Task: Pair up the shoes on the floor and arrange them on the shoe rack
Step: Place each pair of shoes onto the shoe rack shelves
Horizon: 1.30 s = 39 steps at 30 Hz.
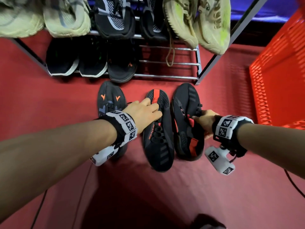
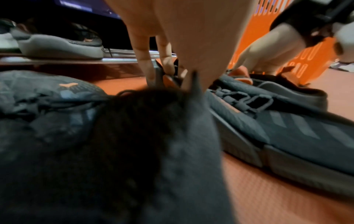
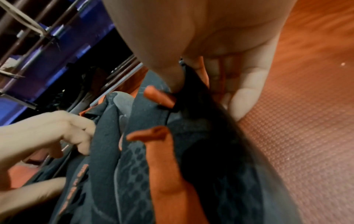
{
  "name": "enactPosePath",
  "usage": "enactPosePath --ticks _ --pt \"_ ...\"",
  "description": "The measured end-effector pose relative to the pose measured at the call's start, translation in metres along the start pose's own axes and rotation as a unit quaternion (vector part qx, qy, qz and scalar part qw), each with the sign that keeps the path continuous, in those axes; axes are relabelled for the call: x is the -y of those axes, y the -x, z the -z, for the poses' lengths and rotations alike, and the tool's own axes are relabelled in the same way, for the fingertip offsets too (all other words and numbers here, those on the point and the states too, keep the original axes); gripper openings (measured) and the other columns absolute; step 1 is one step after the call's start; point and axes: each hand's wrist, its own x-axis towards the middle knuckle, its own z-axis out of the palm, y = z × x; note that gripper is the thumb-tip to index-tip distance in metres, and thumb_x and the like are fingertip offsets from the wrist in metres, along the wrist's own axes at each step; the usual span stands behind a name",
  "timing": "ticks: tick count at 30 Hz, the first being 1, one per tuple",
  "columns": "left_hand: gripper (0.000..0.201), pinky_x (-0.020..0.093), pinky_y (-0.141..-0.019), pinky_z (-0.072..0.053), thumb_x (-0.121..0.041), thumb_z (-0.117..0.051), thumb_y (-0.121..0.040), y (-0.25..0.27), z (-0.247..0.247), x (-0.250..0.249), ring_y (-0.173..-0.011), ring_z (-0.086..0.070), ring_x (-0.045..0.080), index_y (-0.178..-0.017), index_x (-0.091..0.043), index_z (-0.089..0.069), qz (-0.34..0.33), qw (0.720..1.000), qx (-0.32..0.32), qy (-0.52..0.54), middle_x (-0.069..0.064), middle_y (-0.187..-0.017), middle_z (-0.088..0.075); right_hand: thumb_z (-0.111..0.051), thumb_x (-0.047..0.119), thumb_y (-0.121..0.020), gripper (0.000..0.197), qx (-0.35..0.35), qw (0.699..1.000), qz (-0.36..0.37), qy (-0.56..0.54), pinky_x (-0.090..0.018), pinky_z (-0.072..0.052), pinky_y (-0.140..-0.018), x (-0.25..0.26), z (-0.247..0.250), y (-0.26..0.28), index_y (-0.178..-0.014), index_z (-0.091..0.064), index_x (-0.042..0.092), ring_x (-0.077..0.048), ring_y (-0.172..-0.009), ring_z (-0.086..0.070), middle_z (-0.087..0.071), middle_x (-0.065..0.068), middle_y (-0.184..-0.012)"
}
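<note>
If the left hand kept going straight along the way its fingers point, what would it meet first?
The left hand already grips the middle black-and-red shoe near its heel collar. Straight on, its fingers would likely run into the neighbouring black-and-red shoe beside it, though depth is unclear.

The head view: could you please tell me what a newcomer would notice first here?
Two black sneakers with red stripes lie side by side on the red floor, pointing opposite ways: the left hand pinches the middle sneaker near its heel, and the right hand has a grip on the collar of the right sneaker. Behind them, the metal shoe rack holds dark and pale shoes, with a bright orange plastic crate at the right.
</note>
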Motion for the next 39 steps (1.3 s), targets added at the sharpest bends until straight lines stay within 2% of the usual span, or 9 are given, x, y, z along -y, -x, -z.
enactPosePath --ticks 5,8,12,19,22,24,29,35,39 --pt "0.036 0.032 -0.08 -0.047 -0.014 -0.062 -0.08 0.002 0.002 0.003 -0.11 -0.041 0.016 -0.111 -0.027 -0.05 -0.005 0.999 0.013 0.044 -0.009 -0.117 -0.045 -0.055 0.002 -0.085 0.019 0.046 0.997 -0.023 -0.05 -0.054 -0.058 -0.062 0.001 0.015 0.017 -0.07 -0.064 -0.005 -0.036 -0.055 -0.067 -0.064 -0.022 -0.057" --pt "0.03 0.035 -0.081 -0.049 -0.007 -0.055 -0.077 0.008 0.006 -0.005 -0.103 -0.052 0.015 -0.1 -0.026 -0.057 0.051 0.968 -0.023 0.245 -0.011 -0.108 -0.054 -0.055 -0.001 -0.084 0.017 0.025 0.997 -0.025 -0.064 -0.048 -0.056 -0.059 -0.007 0.023 0.034 -0.068 -0.061 -0.005 -0.033 -0.051 -0.061 -0.058 -0.021 -0.051" --pt "0.008 0.031 -0.071 -0.055 -0.025 -0.07 -0.079 0.027 0.018 -0.026 -0.074 -0.068 0.015 -0.084 -0.022 -0.065 0.116 0.845 -0.042 0.52 -0.009 -0.074 -0.067 -0.055 0.007 -0.089 0.021 0.002 0.991 -0.043 -0.124 -0.028 -0.051 -0.044 -0.019 0.034 0.055 -0.072 -0.061 -0.003 -0.024 -0.036 -0.06 -0.062 -0.017 -0.048" --pt "0.06 0.04 -0.072 -0.057 -0.05 -0.061 -0.089 0.045 0.026 -0.076 -0.083 -0.067 0.034 -0.13 -0.009 -0.045 0.253 0.587 0.205 0.741 0.025 -0.119 -0.061 -0.049 0.005 -0.091 0.019 -0.015 0.963 -0.062 -0.263 -0.019 -0.044 -0.032 -0.018 0.019 0.083 -0.076 -0.054 -0.004 -0.017 -0.028 -0.054 -0.057 -0.013 -0.039" --pt "0.071 0.042 -0.072 -0.056 -0.054 -0.058 -0.089 0.044 0.017 -0.072 -0.082 -0.067 0.035 -0.139 -0.006 -0.04 0.323 0.465 0.212 0.797 0.026 -0.109 -0.063 -0.05 0.008 -0.092 0.019 -0.023 0.952 -0.046 -0.301 -0.02 -0.046 -0.034 -0.024 0.014 0.085 -0.078 -0.055 -0.005 -0.017 -0.03 -0.054 -0.059 -0.014 -0.042" --pt "0.076 0.042 -0.072 -0.054 -0.055 -0.056 -0.089 0.044 0.014 -0.066 -0.078 -0.067 0.033 -0.142 -0.003 -0.036 0.348 0.425 0.213 0.808 0.022 -0.097 -0.065 -0.048 0.006 -0.092 0.019 -0.014 0.942 -0.032 -0.333 -0.019 -0.046 -0.034 -0.029 0.019 0.085 -0.081 -0.055 -0.007 -0.016 -0.031 -0.056 -0.06 -0.015 -0.044" --pt "0.053 0.042 -0.078 -0.057 -0.046 -0.064 -0.087 0.045 0.024 -0.066 -0.091 -0.07 0.036 -0.118 -0.005 -0.053 0.326 0.391 0.199 0.838 0.025 -0.104 -0.068 -0.045 0.004 -0.093 0.021 0.022 0.924 0.007 -0.383 -0.021 -0.049 -0.038 -0.024 0.028 0.085 -0.08 -0.056 -0.007 -0.018 -0.036 -0.058 -0.062 -0.017 -0.048" --pt "0.014 0.034 -0.062 -0.059 -0.011 -0.067 -0.083 0.038 0.016 -0.058 -0.056 -0.048 0.016 -0.095 -0.015 -0.061 0.355 0.472 0.06 0.804 0.012 -0.086 -0.054 -0.043 0.019 -0.1 0.033 0.105 0.944 -0.031 -0.311 -0.017 -0.045 -0.038 -0.027 -0.003 0.087 -0.074 -0.053 0.001 -0.019 -0.033 -0.056 -0.064 -0.014 -0.05" --pt "0.033 0.038 -0.059 -0.06 -0.006 -0.063 -0.079 0.036 0.022 -0.035 -0.07 -0.054 0.014 -0.108 -0.021 -0.059 0.379 0.546 -0.052 0.745 0.001 -0.087 -0.053 -0.047 0.036 -0.1 0.051 0.045 0.989 0.139 -0.011 -0.027 -0.05 -0.053 -0.026 -0.002 0.086 -0.058 -0.06 0.009 -0.022 -0.047 -0.063 -0.068 -0.01 -0.055"
